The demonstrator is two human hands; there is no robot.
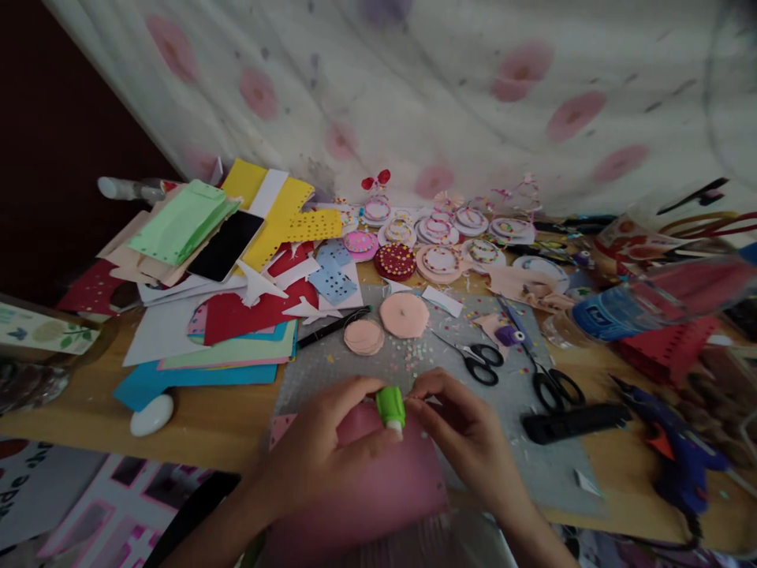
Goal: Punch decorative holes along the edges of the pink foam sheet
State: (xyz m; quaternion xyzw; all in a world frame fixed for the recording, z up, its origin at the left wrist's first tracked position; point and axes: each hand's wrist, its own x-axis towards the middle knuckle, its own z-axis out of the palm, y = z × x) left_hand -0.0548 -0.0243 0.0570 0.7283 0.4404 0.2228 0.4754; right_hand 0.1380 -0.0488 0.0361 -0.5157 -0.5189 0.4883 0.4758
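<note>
My left hand [343,442] grips a small bright green plastic piece [390,405] with a white end, between thumb and fingers. Close against its right side, my right hand [453,410] has thumb and forefinger pinched together; something thin seems to be there, too small to name. Below both hands lies a pink sheet [378,489], partly hidden by them. Just beyond, on the grey cutting mat [509,473], are two peach paper discs [404,315], scattered pale confetti bits [408,353] and black-handled scissors [482,364].
Layered paper discs with beads [395,262] stand along the curtain. Coloured paper, a phone [228,244] and a yellow sheet [254,205] pile up at left. To the right are more scissors [556,389], a black cutter [573,424], a blue glue gun [674,446] and a plastic bottle [650,304].
</note>
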